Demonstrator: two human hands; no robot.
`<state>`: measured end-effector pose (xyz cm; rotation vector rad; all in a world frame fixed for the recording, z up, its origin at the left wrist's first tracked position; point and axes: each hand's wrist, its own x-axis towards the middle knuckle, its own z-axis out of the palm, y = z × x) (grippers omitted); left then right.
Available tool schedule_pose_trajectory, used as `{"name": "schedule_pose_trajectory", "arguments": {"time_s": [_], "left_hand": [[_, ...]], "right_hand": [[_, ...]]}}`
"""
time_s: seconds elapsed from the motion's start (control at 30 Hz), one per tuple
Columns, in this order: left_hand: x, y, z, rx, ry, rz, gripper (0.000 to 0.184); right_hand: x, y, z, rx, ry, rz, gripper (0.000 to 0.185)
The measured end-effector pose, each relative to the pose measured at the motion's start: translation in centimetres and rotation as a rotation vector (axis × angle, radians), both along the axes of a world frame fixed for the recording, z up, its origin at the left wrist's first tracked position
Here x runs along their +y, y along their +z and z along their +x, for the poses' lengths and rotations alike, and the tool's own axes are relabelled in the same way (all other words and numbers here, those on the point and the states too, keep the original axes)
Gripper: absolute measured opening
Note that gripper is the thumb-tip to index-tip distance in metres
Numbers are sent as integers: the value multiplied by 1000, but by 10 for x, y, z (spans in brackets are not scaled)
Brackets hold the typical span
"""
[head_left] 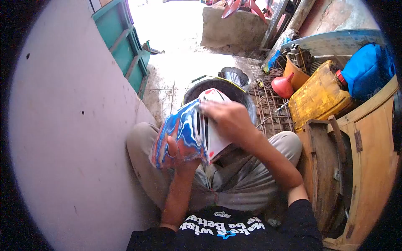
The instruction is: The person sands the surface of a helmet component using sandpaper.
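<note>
A glossy shell-like panel, swirled in blue, white and orange-red (184, 125), is held up above my lap. It has a white side with red and black marks (215, 144); it looks like a vehicle body panel, though its exact kind is unclear. My left hand (182, 157) grips its lower near end, with the thumb showing against the swirled face and the other fingers hidden. Across the upper white part lies my right hand (228, 119), fingers stretched flat with tips near the ridge. Whether anything thin is under those fingers cannot be seen. Just beyond the panel stands a black bucket (193, 93) with a yellow handle.
A pale wall panel (79, 125) rises close on my left. To the right are a red funnel (282, 86), a yellow jerrycan (320, 96), a blue bag (368, 73), rusty metal mesh (270, 108) and wooden furniture (368, 167). A dark plastic container (234, 76) sits behind the bucket.
</note>
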<state>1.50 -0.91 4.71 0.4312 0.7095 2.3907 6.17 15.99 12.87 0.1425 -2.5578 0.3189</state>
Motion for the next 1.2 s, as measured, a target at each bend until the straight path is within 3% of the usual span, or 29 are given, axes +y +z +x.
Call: {"name": "schedule_pose_trajectory", "arguments": {"time_s": [0.07, 0.13, 0.17, 0.2, 0.27, 0.3, 0.37, 0.4, 0.43, 0.47, 0.5, 0.53, 0.57, 0.6, 0.63, 0.67, 0.7, 0.73, 0.77, 0.8, 0.87, 0.93, 0.97, 1.0, 1.07, 1.1, 1.2], "left_hand": [[1, -6, -7, 58, -20, 46, 105], [4, -48, -11, 26, 125, -116, 108], [2, -51, -9, 2, 111, -94, 108], [1, -53, -8, -22, 97, -72, 109], [5, -17, -4, -81, -109, 209, 106], [3, -14, -3, -83, -156, 234, 107], [12, -34, -8, -178, -303, 613, 110], [12, -31, -4, -230, -315, 673, 111], [13, -28, 0, -283, -327, 733, 112], [14, -24, 3, -335, -339, 794, 112], [7, -14, -1, -187, -221, 427, 109], [5, -17, -6, -120, -176, 323, 108], [4, -21, -10, -52, -134, 215, 107], [3, -24, -15, 12, -95, 107, 106], [9, -38, -31, 69, -62, 140, 107], [9, -52, -21, -69, -148, 354, 109], [11, -34, -8, -227, -248, 575, 110], [12, -16, 4, -379, -351, 770, 112], [7, -6, -1, -205, -246, 400, 111], [4, -8, -2, -166, -207, 280, 112], [-2, -11, -4, -90, -147, 33, 112], [6, -29, -5, -163, -150, 126, 112], [8, -33, -8, -165, -218, 331, 111], [11, -37, -11, -170, -308, 528, 111], [-1, -6, -5, -35, -104, 10, 109], [0, -7, -6, -21, -121, 50, 109], [0, -15, -7, 6, -147, 102, 107]], "right_hand": [[-14, 3, 4, -294, -76, 91, 31], [-50, -2, 17, 13, 200, 13, 32], [-58, 5, 19, 50, 237, -7, 31], [-47, 5, 11, -86, 131, 6, 32], [-12, 8, -10, -359, -94, 43, 32], [-16, 6, -7, -264, -25, 13, 32], [-35, -1, 1, -59, 120, -28, 32], [-46, -1, 5, 36, 198, -55, 32], [-56, 6, 11, 67, 220, -33, 31], [-51, 8, 6, -66, 123, -35, 31], [-37, 13, -2, -198, 24, -37, 31], [-26, 18, -11, -332, -72, -33, 32], [-16, 3, -20, -100, -15, -87, 28], [-23, 3, -16, -48, 43, -79, 27], [-38, 2, -7, 1, 107, -65, 26], [-51, 1, 0, 46, 172, -56, 25], [-60, -1, 1, 175, 257, -56, 24], [-54, 5, -2, -22, 133, -30, 25], [-40, 14, -9, -218, 7, -8, 26], [-25, 22, -14, -415, -120, 19, 28], [-16, 7, -15, -210, -49, -37, 29], [-40, 6, 5, -160, 33, -4, 31], [-52, 5, 13, 8, 149, -3, 29], [-55, 10, 17, 6, 212, -17, 31], [-32, 14, 15, -219, 32, -92, 31], [-14, 10, 0, -105, -43, -30, 31], [-23, 2, 21, -194, -23, 11, 28]]}}
